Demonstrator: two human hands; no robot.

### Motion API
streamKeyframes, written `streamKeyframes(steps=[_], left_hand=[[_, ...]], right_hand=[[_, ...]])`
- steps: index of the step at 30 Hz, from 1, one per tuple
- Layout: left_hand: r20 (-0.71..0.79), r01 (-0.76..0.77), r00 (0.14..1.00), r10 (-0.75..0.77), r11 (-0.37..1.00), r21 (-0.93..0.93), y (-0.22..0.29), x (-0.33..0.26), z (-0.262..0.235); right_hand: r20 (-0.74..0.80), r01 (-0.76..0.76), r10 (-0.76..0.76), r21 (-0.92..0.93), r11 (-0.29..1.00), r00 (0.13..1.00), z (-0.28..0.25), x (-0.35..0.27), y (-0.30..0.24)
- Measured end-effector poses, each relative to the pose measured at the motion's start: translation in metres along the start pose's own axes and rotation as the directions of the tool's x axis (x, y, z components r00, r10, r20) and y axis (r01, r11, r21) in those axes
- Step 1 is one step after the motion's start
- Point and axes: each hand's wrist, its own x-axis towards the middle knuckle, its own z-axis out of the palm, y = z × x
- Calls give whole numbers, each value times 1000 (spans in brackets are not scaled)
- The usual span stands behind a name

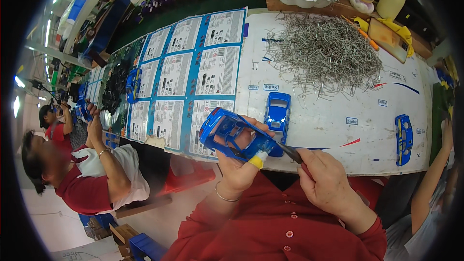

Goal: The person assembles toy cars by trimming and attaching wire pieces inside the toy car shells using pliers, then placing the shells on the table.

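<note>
Left hand [234,171] has the blue car shell [211,124] raised over the worktop's [309,94] near edge, hollow side showing. Grip: part-closed round the shell, fingers along the far side, yellow-wrapped thumb at the near edge. Right-hand [328,179] grip is fisted tight on the dark tool [290,152], tip at the shell's right end. Can't tell whether the tip actually touches.

Looks like detail work on that end. To do it well: brace the shell against the palm, keep the thumb out of the tip's line, use short controlled pushes, don't lever on the thin window pillars.

Pose: forearms come in from the near side, left palm up under the shell, right knuckles up, tool angled far-left. Wrists look relaxed.
</note>
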Motion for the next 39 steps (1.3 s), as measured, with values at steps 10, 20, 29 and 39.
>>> streamKeyframes(steps=[10,20,29,39], left_hand=[[-32,131,990,-138,978,-163,4,1,-7],[263,-114,962,81,987,112,2,4,-12],[60,126,991,-118,978,-164,6,2,-1],[50,200,979,-195,972,-125,6,3,-5]], right_hand=[[82,-5,4,9,1000,997,-3,-2,-2],[173,112,-91,-120,986,981,-11,6,-4],[251,164,-120,-163,973,961,-17,15,-4],[292,170,-111,-184,968,950,-23,20,-5]])
